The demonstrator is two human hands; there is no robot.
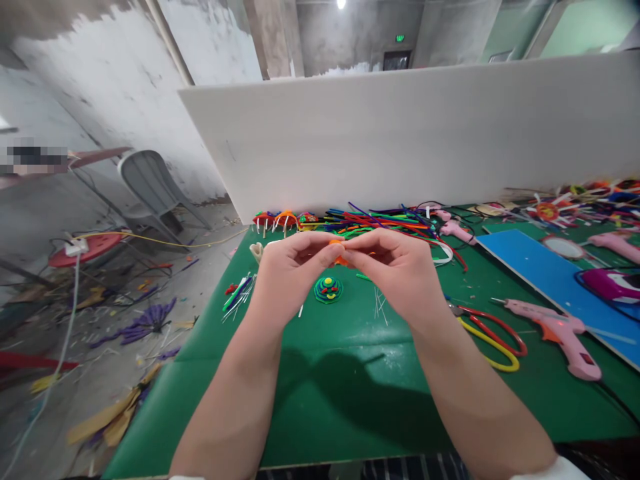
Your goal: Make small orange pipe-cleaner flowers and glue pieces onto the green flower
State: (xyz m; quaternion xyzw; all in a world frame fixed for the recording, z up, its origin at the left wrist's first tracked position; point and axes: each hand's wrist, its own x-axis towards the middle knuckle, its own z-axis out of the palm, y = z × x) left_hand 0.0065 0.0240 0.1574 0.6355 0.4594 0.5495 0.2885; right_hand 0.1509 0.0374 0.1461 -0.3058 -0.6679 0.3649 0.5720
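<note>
Left hand and right hand, grip pinched on orange piece, mostly hidden

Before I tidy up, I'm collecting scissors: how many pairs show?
1 pair of scissors, on the green table between the right forearm and a pink glue gun; others may be hidden.

Patchy white wall, littered floor, grey chair; far doorway, perhaps.
</note>
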